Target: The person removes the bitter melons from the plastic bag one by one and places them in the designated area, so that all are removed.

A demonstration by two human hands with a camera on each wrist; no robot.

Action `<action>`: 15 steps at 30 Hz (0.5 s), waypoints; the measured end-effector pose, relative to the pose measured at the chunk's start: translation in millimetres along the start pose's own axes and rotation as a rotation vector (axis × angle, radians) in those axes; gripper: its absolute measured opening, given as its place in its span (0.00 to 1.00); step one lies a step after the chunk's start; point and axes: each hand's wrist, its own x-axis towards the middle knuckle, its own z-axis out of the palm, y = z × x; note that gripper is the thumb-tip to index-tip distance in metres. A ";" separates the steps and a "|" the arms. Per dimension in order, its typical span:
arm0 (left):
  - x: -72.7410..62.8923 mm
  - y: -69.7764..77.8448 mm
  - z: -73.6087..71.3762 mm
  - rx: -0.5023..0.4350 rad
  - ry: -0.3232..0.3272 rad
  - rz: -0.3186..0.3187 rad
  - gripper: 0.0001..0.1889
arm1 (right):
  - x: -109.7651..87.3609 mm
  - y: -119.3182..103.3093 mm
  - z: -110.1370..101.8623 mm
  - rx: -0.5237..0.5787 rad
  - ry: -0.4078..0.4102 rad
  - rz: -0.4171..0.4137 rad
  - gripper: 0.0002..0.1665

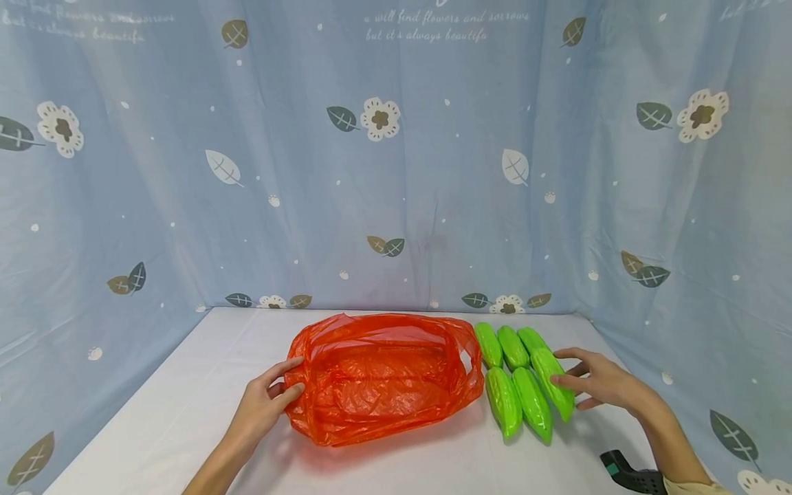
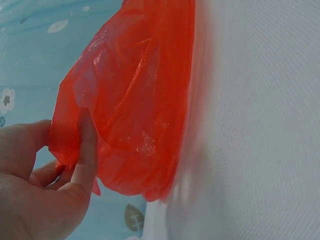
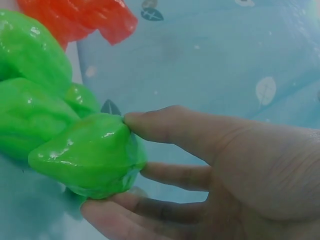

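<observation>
A thin red plastic bag (image 1: 390, 392) lies on its side, its mouth spread wide and its inside showing. My left hand (image 1: 262, 405) grips the bag's left edge, which in the left wrist view runs between the thumb and fingers (image 2: 87, 150). To the right of the bag, glossy green vegetables (image 1: 503, 402), long with a pointed end, lie in two rows. My right hand (image 1: 603, 381) holds the rightmost green vegetable (image 1: 553, 385) of the near row from its right side. In the right wrist view, thumb and fingertips press on this vegetable (image 3: 95, 155).
A white cloth covers the table (image 1: 185, 385). Blue patterned curtains (image 1: 396, 172) hang behind it and along both sides. A dark wrist device (image 1: 634, 474) is strapped by the right sleeve. The bag's right handle loop (image 1: 473, 361) reaches close to the green vegetables.
</observation>
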 end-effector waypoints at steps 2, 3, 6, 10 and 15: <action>-0.2 0.0 0.1 -0.001 -0.001 -0.003 0.28 | 0.3 1.8 -0.1 -0.013 0.003 0.012 0.46; -0.3 0.0 0.1 -0.001 -0.001 -0.004 0.28 | 0.5 2.7 -0.2 -0.019 0.004 0.018 0.46; -0.4 -0.1 0.3 0.002 0.000 -0.007 0.28 | 1.5 5.8 -0.3 -0.039 0.007 0.032 0.46; -0.5 0.2 0.4 0.003 0.001 -0.012 0.28 | 3.9 10.8 0.1 -0.054 -0.002 0.045 0.46; -0.5 0.8 0.3 0.004 0.001 -0.012 0.28 | 5.6 15.3 0.8 -0.067 -0.029 0.061 0.45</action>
